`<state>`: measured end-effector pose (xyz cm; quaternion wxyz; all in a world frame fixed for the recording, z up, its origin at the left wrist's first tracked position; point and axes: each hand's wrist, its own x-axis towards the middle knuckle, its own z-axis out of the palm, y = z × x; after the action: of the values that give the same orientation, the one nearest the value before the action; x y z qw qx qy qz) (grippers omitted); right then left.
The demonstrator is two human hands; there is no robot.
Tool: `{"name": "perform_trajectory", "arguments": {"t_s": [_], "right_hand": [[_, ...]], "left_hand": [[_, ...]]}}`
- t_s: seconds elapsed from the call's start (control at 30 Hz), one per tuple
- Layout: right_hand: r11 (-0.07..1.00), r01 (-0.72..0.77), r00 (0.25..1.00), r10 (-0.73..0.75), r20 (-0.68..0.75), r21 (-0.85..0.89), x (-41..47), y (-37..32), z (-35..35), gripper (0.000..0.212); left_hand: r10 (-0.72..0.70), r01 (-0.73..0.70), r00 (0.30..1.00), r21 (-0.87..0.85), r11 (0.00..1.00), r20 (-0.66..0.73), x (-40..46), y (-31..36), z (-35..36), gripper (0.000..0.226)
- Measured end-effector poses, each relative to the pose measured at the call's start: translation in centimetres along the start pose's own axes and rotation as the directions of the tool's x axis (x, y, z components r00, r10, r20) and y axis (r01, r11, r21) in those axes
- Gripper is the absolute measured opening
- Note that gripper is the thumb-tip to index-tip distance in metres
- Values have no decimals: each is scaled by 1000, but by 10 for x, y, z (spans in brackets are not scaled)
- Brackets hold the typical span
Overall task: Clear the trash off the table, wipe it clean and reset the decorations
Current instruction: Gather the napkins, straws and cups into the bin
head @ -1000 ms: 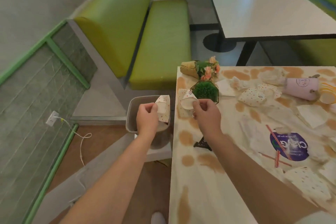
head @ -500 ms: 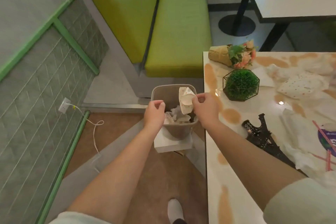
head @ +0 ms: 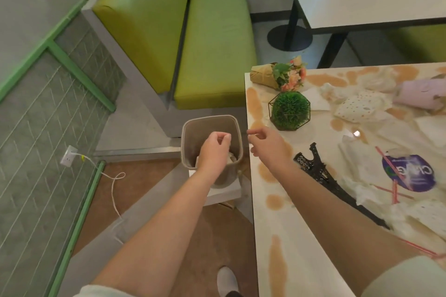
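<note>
Both hands hang by the trash bin [head: 190, 128], which stands on the floor just off the table [head: 277, 236] corner with crumpled paper showing inside it: the left hand [head: 213, 152] is over the bin's mouth with its fingers loosely curled and nothing in them, and the right hand [head: 268, 146] sits at the table edge, fingers relaxed and likewise empty. The trash yet to go is spread over the far side of the tabletop, well apart from the hands: crumpled napkins [head: 362, 106], a tipped pink cup [head: 417, 94], red straws [head: 395, 188] and a purple lid [head: 410, 173]. All of it looks light and soft (the paper should crush into a fist without fuss), so a loose gathering grab ought to do; the straws are thin and flat to the surface and probably want a pinch at one end. The cup may hold dregs, so I would take it round the body and keep it level. The decorations, a flower bouquet [head: 284, 75], a green ball plant [head: 289, 111] in its wire frame and a black tower model [head: 321, 171] lying on its side, look stiffer and more fragile.
</note>
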<state>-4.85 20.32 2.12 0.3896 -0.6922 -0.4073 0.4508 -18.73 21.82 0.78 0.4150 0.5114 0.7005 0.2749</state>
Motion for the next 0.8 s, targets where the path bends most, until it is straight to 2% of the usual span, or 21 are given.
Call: {"name": "perform_trajectory", "arguments": {"t_s": [0.13, 0.27, 0.43, 0.57, 0.63, 0.73, 0.8], "right_hand": [[996, 92, 992, -92, -82, -3, -20, -7, -49, 11], [993, 114, 980, -117, -159, -27, -36, 9, -103, 12], [994, 46, 973, -67, -220, -102, -50, 52, -165, 17], [958, -32, 981, -25, -194, -285, -58, 91, -204, 22], [883, -54, 987, -24, -160, -467, -60, 110, -223, 26], [611, -43, 996, -31, -78, -791, -61, 132, -237, 33], [474, -20, 1000, -6, -26, -880, -63, 143, -243, 37]], "left_hand": [[80, -81, 996, 12, 997, 46, -21, 29, 29, 17], [148, -153, 984, 38, 988, 100, -50, 60, 66, 23], [208, -222, 963, 68, 973, 172, -92, 82, 117, 22], [205, -232, 954, 103, 967, 221, -118, 84, 152, 18], [195, -231, 951, 132, 964, 240, -130, 84, 169, 17], [183, -230, 947, 157, 960, 265, -140, 81, 183, 17], [166, -214, 943, 145, 966, 288, -147, 77, 195, 15]]}}
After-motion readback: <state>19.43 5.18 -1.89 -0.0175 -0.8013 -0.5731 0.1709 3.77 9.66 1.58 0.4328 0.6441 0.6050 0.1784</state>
